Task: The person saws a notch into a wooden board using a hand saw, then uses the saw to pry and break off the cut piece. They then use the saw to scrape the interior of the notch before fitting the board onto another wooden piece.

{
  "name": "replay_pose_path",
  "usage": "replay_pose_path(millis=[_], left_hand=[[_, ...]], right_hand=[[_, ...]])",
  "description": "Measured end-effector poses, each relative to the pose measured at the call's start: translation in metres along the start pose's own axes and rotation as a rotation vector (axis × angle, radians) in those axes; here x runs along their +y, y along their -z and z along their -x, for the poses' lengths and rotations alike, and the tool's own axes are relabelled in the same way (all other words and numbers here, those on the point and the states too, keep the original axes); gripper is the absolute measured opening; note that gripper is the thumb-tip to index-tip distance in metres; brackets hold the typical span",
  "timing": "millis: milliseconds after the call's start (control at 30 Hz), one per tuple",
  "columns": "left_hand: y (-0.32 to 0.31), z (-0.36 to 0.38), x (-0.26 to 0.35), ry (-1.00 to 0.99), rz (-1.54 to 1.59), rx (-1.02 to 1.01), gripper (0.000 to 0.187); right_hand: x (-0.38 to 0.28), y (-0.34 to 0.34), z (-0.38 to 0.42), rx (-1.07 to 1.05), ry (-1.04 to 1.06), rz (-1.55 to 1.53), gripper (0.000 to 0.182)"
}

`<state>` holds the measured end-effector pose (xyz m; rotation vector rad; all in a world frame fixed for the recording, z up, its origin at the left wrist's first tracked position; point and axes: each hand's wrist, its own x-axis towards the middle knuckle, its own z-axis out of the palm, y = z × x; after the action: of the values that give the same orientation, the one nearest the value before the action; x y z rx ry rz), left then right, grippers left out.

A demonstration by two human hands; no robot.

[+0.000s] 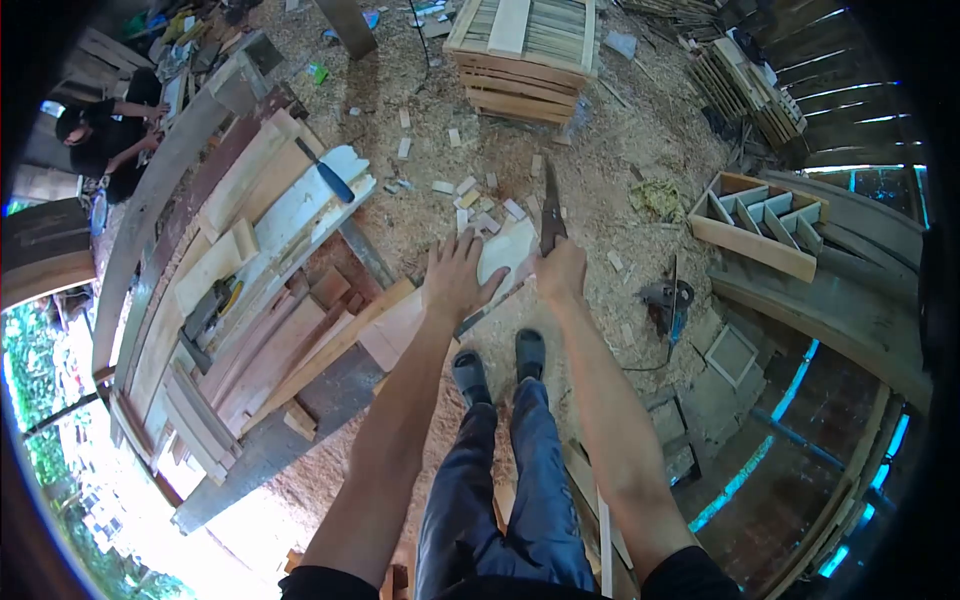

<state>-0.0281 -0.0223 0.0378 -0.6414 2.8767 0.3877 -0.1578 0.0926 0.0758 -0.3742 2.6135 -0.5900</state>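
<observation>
My right hand (pixel 561 270) is closed around the handle of a handsaw (pixel 551 210), whose dark blade points away from me. The saw stands at the right end of a pale wooden board (pixel 512 248). On that board my left hand (pixel 454 272) lies flat, fingers spread. Several small wood offcuts (pixel 467 186) are scattered on the floor just beyond the board. My feet are on the ground below my hands.
Planks and a blue-handled tool (pixel 335 183) cover the workbench (pixel 330 405) at left. Ahead stands a stack of slatted wood (pixel 525 85). On the right are a power tool (pixel 667 300) with a cord and a divided wooden box (pixel 755 250). Far left, a person (pixel 100 135) crouches.
</observation>
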Motion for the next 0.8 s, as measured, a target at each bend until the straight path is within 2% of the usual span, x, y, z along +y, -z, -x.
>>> replay_pose_path(millis=[67, 100, 167, 300, 367, 500, 600, 667, 800], left_hand=[[-0.006, 0.007, 0.001, -0.022, 0.013, 0.107, 0.071], [-0.012, 0.007, 0.005, -0.022, 0.012, 0.093, 0.071], [-0.02, 0.003, 0.018, 0.043, 0.1, 0.238, 0.079], [0.002, -0.002, 0.03, -0.039, 0.051, 0.256, 0.088], [0.003, -0.002, 0.028, -0.05, 0.125, 0.134, 0.102], [0.0, -0.005, 0.034, -0.005, 0.161, 0.14, 0.099], [0.004, -0.006, 0.034, -0.035, 0.115, 0.107, 0.098], [-0.001, -0.002, 0.037, -0.094, 0.022, 0.233, 0.096], [0.008, -0.019, 0.055, -0.091, 0.09, 0.222, 0.094]], right_hand=[[0.006, 0.005, 0.001, -0.01, -0.042, -0.042, 0.015], [0.019, 0.0, -0.001, -0.02, -0.051, -0.044, 0.015], [0.044, -0.012, -0.01, 0.033, 0.12, -0.276, 0.016], [0.059, -0.002, -0.012, -0.048, 0.111, -0.438, 0.021], [0.07, -0.01, -0.014, -0.117, 0.145, -0.501, 0.023], [0.066, -0.001, -0.004, -0.151, 0.086, -0.515, 0.024], [0.07, -0.003, -0.006, -0.15, 0.137, -0.666, 0.026], [0.072, -0.007, -0.011, -0.163, 0.121, -0.663, 0.028], [0.082, 0.0, -0.027, -0.158, 0.108, -0.759, 0.03]])
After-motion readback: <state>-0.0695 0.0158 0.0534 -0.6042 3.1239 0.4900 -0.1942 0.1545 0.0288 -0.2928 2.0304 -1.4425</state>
